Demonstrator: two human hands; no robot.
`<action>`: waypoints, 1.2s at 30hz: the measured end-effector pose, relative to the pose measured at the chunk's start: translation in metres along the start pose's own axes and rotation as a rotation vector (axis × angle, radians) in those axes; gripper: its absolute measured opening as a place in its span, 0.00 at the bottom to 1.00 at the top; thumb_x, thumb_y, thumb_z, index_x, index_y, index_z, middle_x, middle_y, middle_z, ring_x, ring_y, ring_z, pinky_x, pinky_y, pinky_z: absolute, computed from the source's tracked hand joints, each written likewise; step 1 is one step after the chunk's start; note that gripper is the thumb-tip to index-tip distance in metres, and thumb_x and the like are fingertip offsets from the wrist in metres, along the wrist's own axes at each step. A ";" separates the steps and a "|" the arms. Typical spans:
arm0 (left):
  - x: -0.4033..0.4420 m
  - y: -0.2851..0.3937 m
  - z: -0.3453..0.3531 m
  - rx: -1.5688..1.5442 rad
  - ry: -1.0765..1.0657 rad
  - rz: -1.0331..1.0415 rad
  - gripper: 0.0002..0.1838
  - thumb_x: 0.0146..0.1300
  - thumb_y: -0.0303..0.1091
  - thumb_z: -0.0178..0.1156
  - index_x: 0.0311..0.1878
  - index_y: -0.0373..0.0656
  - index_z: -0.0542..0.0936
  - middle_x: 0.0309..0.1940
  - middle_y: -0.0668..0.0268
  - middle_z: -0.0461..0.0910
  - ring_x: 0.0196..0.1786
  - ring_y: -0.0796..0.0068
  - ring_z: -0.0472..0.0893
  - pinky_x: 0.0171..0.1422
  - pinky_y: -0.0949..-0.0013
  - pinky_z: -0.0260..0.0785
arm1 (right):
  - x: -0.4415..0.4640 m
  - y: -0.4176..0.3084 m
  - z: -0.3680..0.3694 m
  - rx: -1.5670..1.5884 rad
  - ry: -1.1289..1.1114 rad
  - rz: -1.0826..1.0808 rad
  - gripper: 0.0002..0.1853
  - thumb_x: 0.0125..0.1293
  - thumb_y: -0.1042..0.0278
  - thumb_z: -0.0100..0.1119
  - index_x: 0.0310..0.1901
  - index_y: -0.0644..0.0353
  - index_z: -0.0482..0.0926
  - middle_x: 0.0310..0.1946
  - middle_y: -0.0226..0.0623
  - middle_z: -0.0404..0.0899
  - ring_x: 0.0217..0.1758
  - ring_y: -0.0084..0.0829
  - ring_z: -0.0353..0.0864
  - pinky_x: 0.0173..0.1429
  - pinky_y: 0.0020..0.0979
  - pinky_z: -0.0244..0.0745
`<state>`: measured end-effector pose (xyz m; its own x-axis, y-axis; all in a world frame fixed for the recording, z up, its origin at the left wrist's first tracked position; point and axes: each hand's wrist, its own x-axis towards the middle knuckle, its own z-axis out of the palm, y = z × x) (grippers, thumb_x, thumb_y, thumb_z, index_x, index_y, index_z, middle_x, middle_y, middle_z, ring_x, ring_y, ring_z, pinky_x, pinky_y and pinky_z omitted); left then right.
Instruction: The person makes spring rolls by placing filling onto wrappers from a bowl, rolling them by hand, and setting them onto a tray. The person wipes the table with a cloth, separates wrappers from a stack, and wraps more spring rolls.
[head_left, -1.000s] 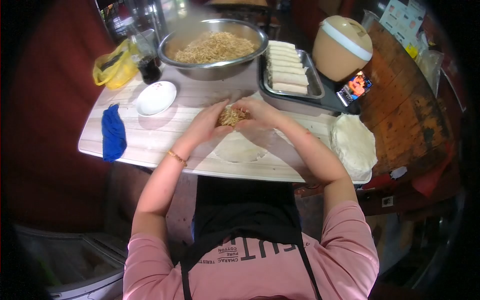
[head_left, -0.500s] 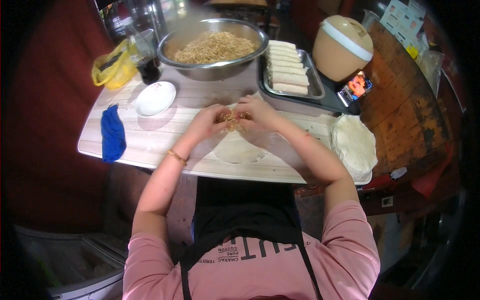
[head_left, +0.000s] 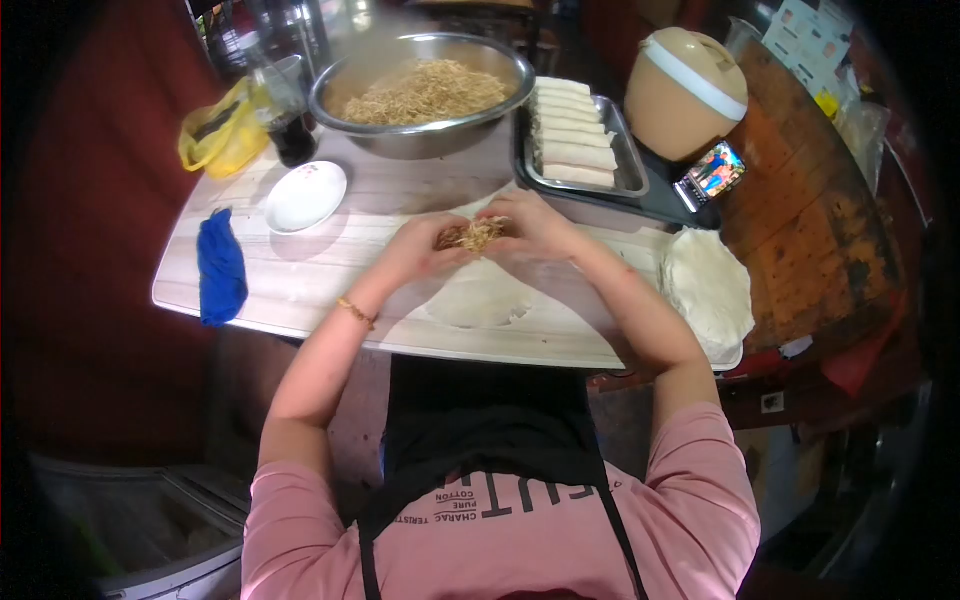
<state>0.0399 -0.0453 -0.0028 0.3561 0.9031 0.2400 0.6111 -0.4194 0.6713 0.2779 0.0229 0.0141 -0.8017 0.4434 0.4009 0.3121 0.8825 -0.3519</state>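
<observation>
Both hands cup a clump of shredded brown filling (head_left: 483,236) from its two sides. My left hand (head_left: 428,247) has its fingers curled round the left end of the clump. On the right end, my right hand (head_left: 532,227) has its fingers bent round the strands. The clump lies over the far part of a thin round wrapper (head_left: 480,298), whose near edge is uneven. Beyond the hands, a large steel bowl (head_left: 425,138) holds much more of the shredded filling.
A steel tray (head_left: 633,168) of white rolls stands back right, beside a beige lidded container (head_left: 680,100) and a lit phone (head_left: 712,175). A wrapper stack (head_left: 706,290) lies right. At left are a white dish (head_left: 306,197), blue cloth (head_left: 221,268), yellow bag (head_left: 225,135) and dark bottle (head_left: 292,138).
Both hands stay on the clump; my right hand has moved slightly to the right and the strands between the hands are spread wider. The phone's picture has changed.
</observation>
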 end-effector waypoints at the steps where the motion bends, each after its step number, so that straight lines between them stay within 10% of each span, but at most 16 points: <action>1: -0.003 -0.001 -0.001 -0.050 0.035 0.071 0.30 0.55 0.40 0.74 0.60 0.38 0.78 0.44 0.51 0.84 0.43 0.56 0.84 0.50 0.62 0.76 | 0.002 -0.001 -0.002 0.002 0.000 -0.001 0.23 0.55 0.60 0.73 0.52 0.58 0.82 0.44 0.42 0.78 0.50 0.44 0.76 0.58 0.42 0.70; 10: -0.013 -0.012 -0.011 -0.050 -0.012 -0.035 0.37 0.56 0.32 0.75 0.68 0.32 0.71 0.64 0.49 0.76 0.59 0.67 0.79 0.63 0.66 0.72 | 0.008 0.004 0.013 0.012 -0.005 -0.019 0.07 0.57 0.66 0.70 0.38 0.49 0.87 0.41 0.35 0.79 0.50 0.40 0.75 0.58 0.39 0.68; 26: -0.008 0.000 0.002 -0.032 -0.029 -0.121 0.33 0.58 0.33 0.72 0.65 0.30 0.73 0.55 0.52 0.82 0.56 0.69 0.82 0.62 0.67 0.72 | -0.005 0.006 0.018 0.032 -0.047 0.036 0.23 0.55 0.57 0.73 0.51 0.56 0.83 0.48 0.38 0.80 0.55 0.42 0.75 0.62 0.40 0.67; 31: -0.007 -0.004 0.003 -0.163 0.024 0.071 0.41 0.54 0.39 0.75 0.69 0.36 0.70 0.57 0.48 0.80 0.57 0.54 0.82 0.61 0.62 0.74 | -0.006 -0.002 -0.005 0.035 0.070 0.025 0.23 0.54 0.57 0.74 0.51 0.56 0.83 0.48 0.38 0.80 0.54 0.42 0.75 0.61 0.40 0.67; 36: 0.010 0.001 0.019 -0.072 0.036 0.162 0.44 0.53 0.35 0.77 0.71 0.34 0.67 0.61 0.51 0.77 0.61 0.64 0.79 0.64 0.67 0.72 | -0.013 0.003 -0.001 -0.059 0.035 0.083 0.26 0.52 0.56 0.74 0.53 0.56 0.83 0.49 0.40 0.79 0.58 0.44 0.73 0.63 0.42 0.64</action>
<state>0.0574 -0.0388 -0.0125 0.4196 0.8275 0.3730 0.4949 -0.5530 0.6703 0.2900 0.0197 0.0089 -0.7542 0.5195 0.4017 0.4067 0.8498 -0.3353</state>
